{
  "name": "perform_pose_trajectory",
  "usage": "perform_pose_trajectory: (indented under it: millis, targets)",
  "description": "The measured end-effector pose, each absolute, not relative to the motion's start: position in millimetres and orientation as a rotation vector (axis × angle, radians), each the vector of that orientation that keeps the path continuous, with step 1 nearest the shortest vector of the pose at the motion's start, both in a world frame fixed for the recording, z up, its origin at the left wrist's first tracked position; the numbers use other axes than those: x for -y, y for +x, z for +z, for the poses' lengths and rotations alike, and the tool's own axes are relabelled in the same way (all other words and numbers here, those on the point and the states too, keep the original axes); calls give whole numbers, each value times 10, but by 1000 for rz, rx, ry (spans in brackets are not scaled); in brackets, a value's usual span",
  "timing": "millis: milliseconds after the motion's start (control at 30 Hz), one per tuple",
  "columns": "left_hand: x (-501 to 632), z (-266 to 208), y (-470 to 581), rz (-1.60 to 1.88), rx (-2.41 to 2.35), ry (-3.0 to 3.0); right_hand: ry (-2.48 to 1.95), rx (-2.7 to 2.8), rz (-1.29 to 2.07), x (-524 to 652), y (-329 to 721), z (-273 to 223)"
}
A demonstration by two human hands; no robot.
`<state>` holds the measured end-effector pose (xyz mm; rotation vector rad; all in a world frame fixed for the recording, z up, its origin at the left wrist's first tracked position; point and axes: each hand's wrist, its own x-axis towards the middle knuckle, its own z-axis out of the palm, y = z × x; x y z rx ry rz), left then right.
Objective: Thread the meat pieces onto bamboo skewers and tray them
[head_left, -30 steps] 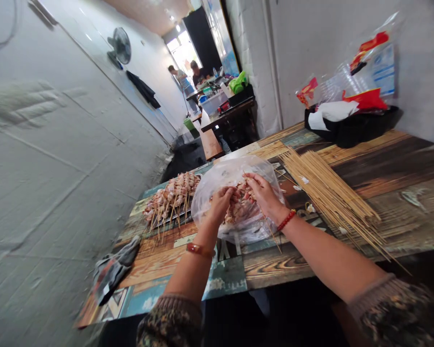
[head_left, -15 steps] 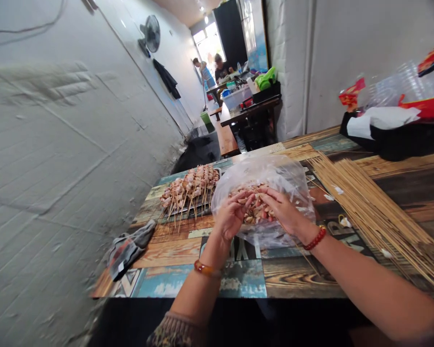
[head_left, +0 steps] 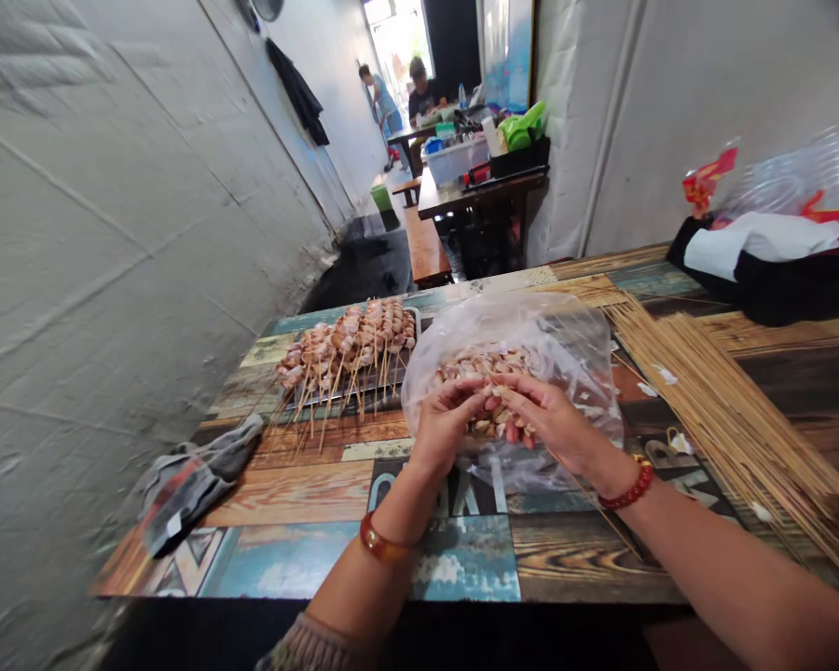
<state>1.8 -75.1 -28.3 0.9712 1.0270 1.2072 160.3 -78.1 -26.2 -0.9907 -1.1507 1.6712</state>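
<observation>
Over an open clear plastic bag (head_left: 426, 335) of small pinkish-tan pieces (head_left: 493, 359), perhaps raw meat, my two hands meet at the fingertips. My right hand (head_left: 556, 419) is closed on a thin bamboo skewer (head_left: 612, 522), whose long end slants down past the wrist toward the table's front edge. My left hand (head_left: 447, 419) pinches a small pale piece at the skewer's upper end; fingers partly cover it. Left of the bag, a metal tray (head_left: 418, 324) bears a heap of loaded skewers (head_left: 353, 340), their bare sticks pointing toward me.
Many bare bamboo skewers (head_left: 727, 419) lie in a bundle on the right, with small white scraps around. A grey cloth (head_left: 202, 480) rests at the left edge. A black bag (head_left: 776, 280) with plastic packaging stands back right. Two people are at the far tables.
My view has shifted, so the wall fan has mostly left the top edge. My left fingers, more spread before, now pinch together against the right hand at the skewer.
</observation>
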Motion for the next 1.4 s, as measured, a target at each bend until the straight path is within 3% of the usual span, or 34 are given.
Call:
perform_pose_trajectory:
  millis: [833, 1400]
  targets:
    - [770, -254, -26, 1145, -870, 736, -1113, 1417, 1502, 764, 1618, -394]
    - [732, -283, -64, 1391, -1072, 914, -1125, 1424, 1459, 849, 1597, -298]
